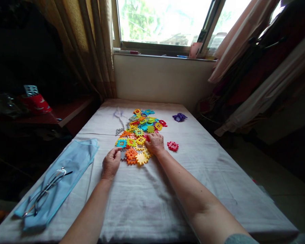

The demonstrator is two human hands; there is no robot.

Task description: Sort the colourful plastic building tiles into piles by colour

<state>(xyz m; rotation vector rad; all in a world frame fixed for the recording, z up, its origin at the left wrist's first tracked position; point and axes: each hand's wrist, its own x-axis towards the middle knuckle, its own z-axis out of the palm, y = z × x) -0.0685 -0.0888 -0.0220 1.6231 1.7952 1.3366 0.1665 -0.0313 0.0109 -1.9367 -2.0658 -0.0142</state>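
A heap of colourful notched plastic pieces lies on the cloth-covered table [142, 189]. My left hand [111, 162] is at the heap's near left side, fingers bent together beside a grey piece [123, 155] and below a blue piece [121, 143]; whether it grips anything is unclear. At the right side of the heap, my right hand [155, 142] has its fingers closed on a red piece [147, 137], partly hidden by them. An orange piece [131, 154] and a pale yellow piece [141, 159] lie between the hands. One pinkish-red piece [173, 146] sits apart, right of my right hand.
Purple pieces [179, 117] form a small pile at the back right. Eyeglasses [46, 190] rest on a light blue cloth [76, 159] at the left. A red container [38, 104] stands on a side table. Clothes [259, 78] hang at the right, beside the window.
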